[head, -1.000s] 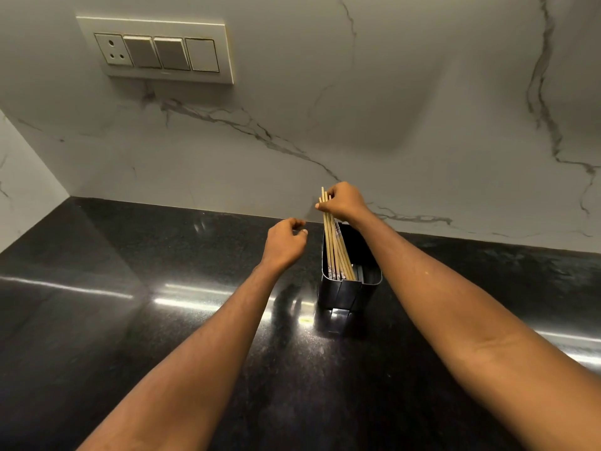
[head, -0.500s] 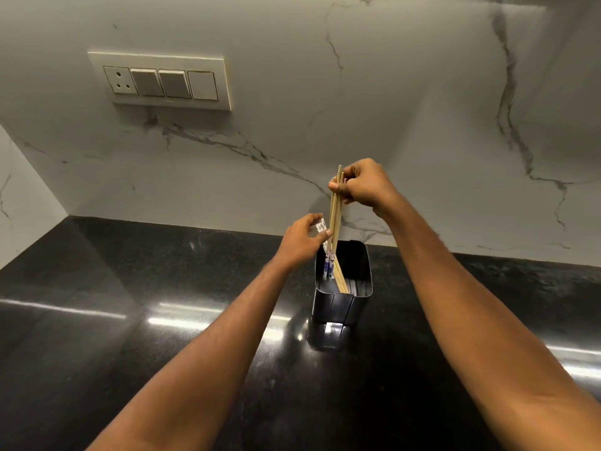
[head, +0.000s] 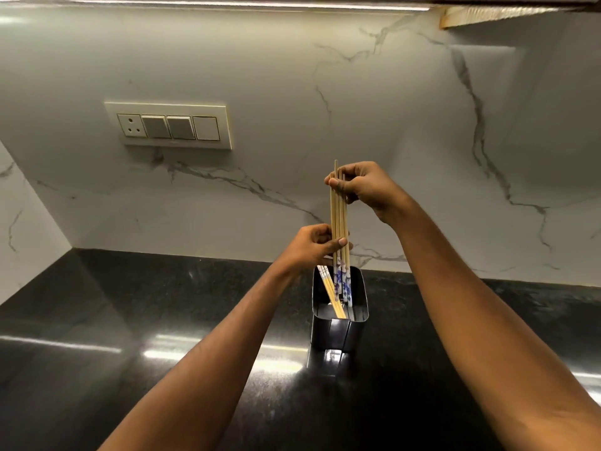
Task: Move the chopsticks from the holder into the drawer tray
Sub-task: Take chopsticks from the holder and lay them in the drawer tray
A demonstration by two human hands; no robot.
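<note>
A bundle of wooden chopsticks (head: 338,216) with blue-and-white patterned ends stands upright, lifted partly out of a black metal holder (head: 340,327) on the dark countertop. My right hand (head: 364,187) pinches the bundle near its top. My left hand (head: 315,245) grips the same bundle lower down, just above the holder's rim. The patterned ends hang inside the holder's mouth. A few more chopsticks (head: 331,294) lean slanted inside the holder. The drawer tray is not in view.
The black polished countertop (head: 113,353) runs left and right of the holder. A white marble backsplash (head: 422,157) rises behind it, with a socket and switch plate (head: 169,126) at upper left. A cabinet underside with a light strip (head: 227,4) spans the top.
My right hand has raised the bundle higher out of the holder. My left hand moved in from beside the holder and closed on the bundle. The camera tilted up.
</note>
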